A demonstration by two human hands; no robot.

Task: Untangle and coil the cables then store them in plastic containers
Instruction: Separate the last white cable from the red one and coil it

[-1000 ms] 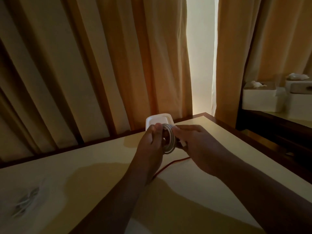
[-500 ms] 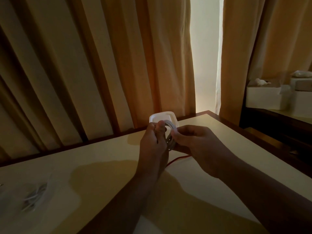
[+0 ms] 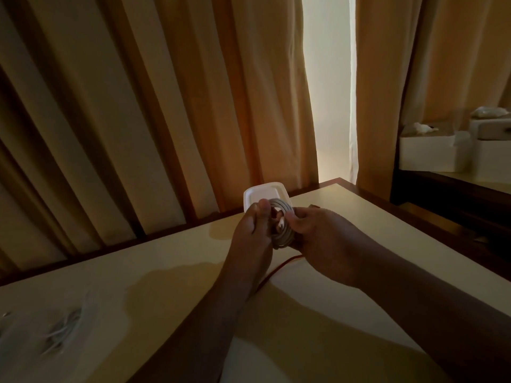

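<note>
Together, left hand (image 3: 251, 230), right hand (image 3: 326, 241) grip white coil (image 3: 287, 234) — container (image 3: 264, 193) behind, red cable (image 3: 279, 269) below.

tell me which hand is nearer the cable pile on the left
Left. The left hand grips the coil on the side facing the pile; the right hand holds its far side.

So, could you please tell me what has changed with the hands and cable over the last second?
The right hand has curled its fingers, which lay straighter over the white coil, and now pinches its rim; the coil has turned slightly more face-on. The left hand still grips the coil's other side. The white container, red cable and table are unchanged.
</note>
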